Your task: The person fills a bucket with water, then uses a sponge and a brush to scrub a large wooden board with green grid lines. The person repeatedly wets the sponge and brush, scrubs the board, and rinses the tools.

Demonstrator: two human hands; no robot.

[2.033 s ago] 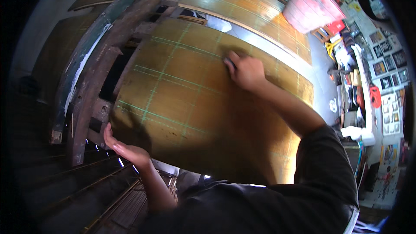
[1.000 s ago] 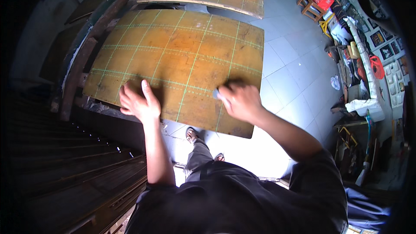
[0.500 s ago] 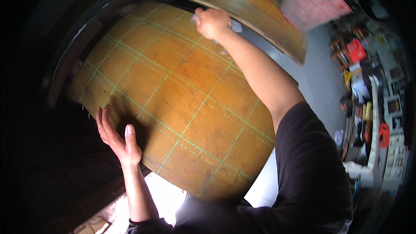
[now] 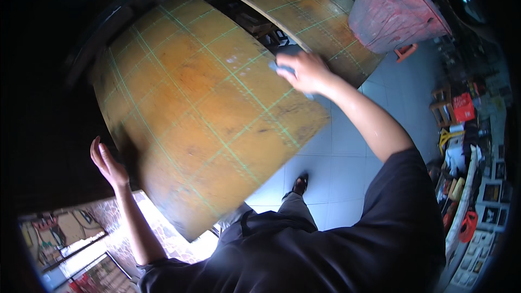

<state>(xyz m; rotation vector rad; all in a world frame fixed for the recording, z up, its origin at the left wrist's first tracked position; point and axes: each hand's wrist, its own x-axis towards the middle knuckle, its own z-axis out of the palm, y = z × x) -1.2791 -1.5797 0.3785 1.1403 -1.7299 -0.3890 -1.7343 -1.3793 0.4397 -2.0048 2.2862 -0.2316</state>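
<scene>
A large yellow-brown board (image 4: pixel 179 92) with green grid lines lies in front of me. My right hand (image 4: pixel 306 71) is closed round a small grey-blue thing (image 4: pixel 275 67), at the board's right edge. Motion blur and the fingers hide its exact kind; it looks like a folded cloth or a pad. A few pale wet-looking spots show on the board left of this hand. Beside the board's left edge, my left hand (image 4: pixel 111 168) is open, its fingers stretched up and apart from any object. Whether its palm touches the edge I cannot tell.
A second gridded board (image 4: pixel 304 0) lies beyond a dark gap, with a stained pink bucket (image 4: pixel 393 13) at its right end. Pale floor tiles (image 4: pixel 347 168) show at right, my foot (image 4: pixel 300 183) on them. Farther right are a red box (image 4: pixel 464 107), a stool and clutter.
My right hand has come nearer and to the right, to the board's right edge. My left hand has shifted left. The view has turned, showing more floor and my foot.
</scene>
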